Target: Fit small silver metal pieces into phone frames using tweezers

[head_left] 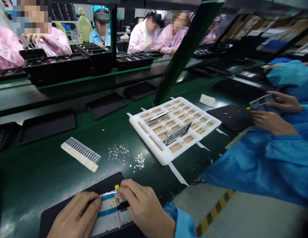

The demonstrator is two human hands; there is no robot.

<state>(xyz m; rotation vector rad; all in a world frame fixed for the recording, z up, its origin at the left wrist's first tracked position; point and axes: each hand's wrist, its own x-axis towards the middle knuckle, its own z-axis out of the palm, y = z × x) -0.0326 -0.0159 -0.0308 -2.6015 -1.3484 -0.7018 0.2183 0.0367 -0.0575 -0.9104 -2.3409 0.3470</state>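
My left hand (75, 215) grips a slim black pen-like tool (87, 206) against a smartphone frame (111, 211), which lies on a black mat (69, 205). My right hand (144, 206) pinches a short black tool (122, 205) at the frame's upper edge, near a yellow tape tab (116, 187). The frame has blue strips and a thin metal side. Both hands hide part of it. Farther up the green bench lie a barcode label strip (80, 153) and two piles of tiny metal pieces (119, 153).
A white foam tray (173, 129) holding metal strips stands beyond my hands. To the right, a co-worker's blue-sleeved hands (275, 112) hold a phone (261, 100). Black trays line the bench's far side, with people in pink and blue smocks behind them.
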